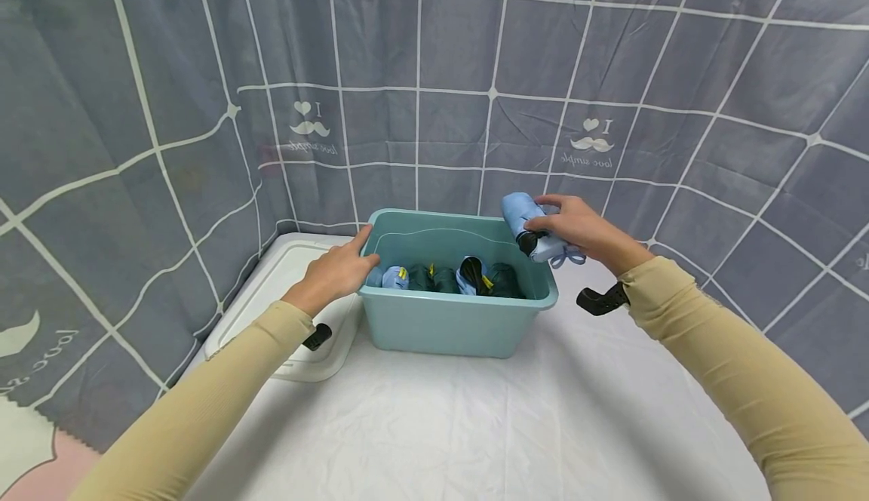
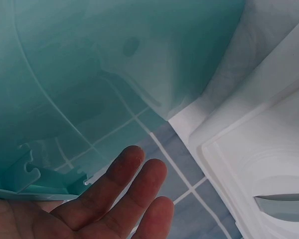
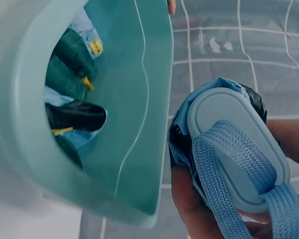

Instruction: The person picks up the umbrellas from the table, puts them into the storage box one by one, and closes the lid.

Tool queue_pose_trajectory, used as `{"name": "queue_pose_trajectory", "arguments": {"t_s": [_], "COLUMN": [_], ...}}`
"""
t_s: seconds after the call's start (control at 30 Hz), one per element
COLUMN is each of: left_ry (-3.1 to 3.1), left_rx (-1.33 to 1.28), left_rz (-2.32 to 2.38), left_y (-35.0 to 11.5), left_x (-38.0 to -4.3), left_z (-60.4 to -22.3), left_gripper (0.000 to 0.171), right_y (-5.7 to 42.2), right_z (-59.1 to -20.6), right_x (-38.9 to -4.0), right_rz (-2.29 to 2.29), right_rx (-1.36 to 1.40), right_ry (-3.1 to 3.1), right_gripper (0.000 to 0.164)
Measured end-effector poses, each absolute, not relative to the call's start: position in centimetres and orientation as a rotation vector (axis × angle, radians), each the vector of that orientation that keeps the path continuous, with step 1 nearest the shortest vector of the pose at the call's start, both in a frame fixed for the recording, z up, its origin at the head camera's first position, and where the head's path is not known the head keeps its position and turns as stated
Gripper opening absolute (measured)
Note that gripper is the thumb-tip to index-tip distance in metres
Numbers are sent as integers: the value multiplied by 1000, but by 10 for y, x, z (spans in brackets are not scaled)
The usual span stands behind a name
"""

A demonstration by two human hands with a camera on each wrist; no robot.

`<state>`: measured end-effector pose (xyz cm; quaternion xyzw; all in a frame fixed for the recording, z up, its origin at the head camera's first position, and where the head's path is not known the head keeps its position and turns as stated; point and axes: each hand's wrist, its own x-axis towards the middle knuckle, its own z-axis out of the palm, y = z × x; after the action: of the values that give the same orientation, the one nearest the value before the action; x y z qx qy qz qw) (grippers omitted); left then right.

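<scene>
My right hand (image 1: 573,225) holds a light blue folding umbrella (image 1: 520,213) above the right end of a teal plastic bin (image 1: 441,324). The right wrist view shows the umbrella's flat oval handle end (image 3: 224,114) and its woven wrist strap (image 3: 214,184), with fingers round the sides. My left hand (image 1: 337,268) rests at the bin's left rim; its fingers (image 2: 124,174) lie fairly straight outside the wall in the left wrist view. In the bin, several rolled umbrellas stand in a row along the near side, some dark green (image 1: 444,281), some light blue (image 1: 395,278).
A white lid (image 1: 271,290) lies left of the bin, partly under the left forearm. White cloth (image 1: 434,425) covers the table. A grey grid-patterned curtain (image 1: 448,41) hangs behind and at both sides.
</scene>
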<state>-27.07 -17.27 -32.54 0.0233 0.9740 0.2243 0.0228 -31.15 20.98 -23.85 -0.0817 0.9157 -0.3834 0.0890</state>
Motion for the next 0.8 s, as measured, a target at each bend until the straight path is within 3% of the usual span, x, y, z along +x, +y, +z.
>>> {"name": "queue_pose_trajectory", "arguments": {"t_s": [0.8], "left_ry": [3015], "left_rx": [62], "left_rz": [709], "left_y": [-174], "left_x": [-270], "left_z": [-327], "left_gripper": [73], "right_y": [137], "right_z": [-252], "right_x": [-327], "right_rz": [-1003], "right_rx": [-360], "right_ry": [2555], "right_gripper": [73]}}
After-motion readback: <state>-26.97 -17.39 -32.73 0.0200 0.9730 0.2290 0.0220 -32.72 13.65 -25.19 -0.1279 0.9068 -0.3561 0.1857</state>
